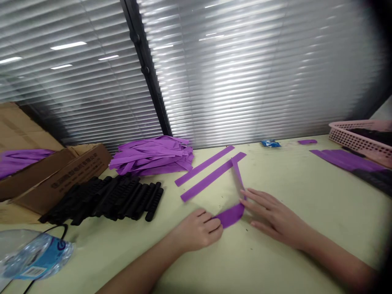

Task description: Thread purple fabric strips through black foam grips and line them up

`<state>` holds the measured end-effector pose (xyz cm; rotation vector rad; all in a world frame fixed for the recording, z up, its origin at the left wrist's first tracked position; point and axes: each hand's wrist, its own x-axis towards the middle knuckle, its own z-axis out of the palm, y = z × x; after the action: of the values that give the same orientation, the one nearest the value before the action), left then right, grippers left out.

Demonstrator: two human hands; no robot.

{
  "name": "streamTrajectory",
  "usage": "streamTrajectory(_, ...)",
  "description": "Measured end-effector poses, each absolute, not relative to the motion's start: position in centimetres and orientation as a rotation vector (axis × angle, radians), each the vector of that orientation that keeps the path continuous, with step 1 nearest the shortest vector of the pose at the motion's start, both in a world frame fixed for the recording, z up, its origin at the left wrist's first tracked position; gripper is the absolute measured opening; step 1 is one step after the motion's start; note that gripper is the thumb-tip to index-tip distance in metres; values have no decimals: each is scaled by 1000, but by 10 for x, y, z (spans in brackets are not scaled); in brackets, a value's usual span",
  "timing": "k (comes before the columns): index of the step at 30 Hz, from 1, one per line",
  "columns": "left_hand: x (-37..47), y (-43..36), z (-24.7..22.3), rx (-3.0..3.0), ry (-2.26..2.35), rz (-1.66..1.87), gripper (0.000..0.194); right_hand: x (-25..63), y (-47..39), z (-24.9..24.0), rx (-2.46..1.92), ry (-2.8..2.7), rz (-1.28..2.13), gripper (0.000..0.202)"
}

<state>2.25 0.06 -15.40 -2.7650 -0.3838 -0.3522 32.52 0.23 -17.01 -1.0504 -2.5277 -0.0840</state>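
Note:
My left hand (202,229) is closed on one end of a purple strip (230,215) low over the table. That strip bends at the fingertips of my right hand (272,214), and its other end rises toward the strips behind. The right fingers are stretched out and touch the strip at the bend; the thumb lies apart from them. Just beyond my hands, two flat purple strips lie side by side: a nearer strip (211,179) and a farther strip (204,165). The left fingertips are hidden behind the knuckles.
Purple strips (153,155) are heaped at the back, beside black tubes (122,200) and a cardboard box (82,167). A plastic bottle (39,255) lies at left. At right are a pink basket (361,139), more purple strips (346,159) and a blue packet (270,143). Blinds (245,73) stand behind.

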Motion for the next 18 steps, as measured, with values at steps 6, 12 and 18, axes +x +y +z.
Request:
streamTrajectory(6, 16, 4, -155, -2966, -600, -411, 31, 314, 1, -174, -997, -2599, -97, 55)
streamTrajectory(12, 5, 17, -161, -2512, -1519, -525, 42, 333, 9, -183, -1162, -2551, -132, 50)
streamTrajectory(18, -14, 34, -166, -1992, -1872, -407, 51, 338, 12, -186, -1291, -2489, -300, 47)
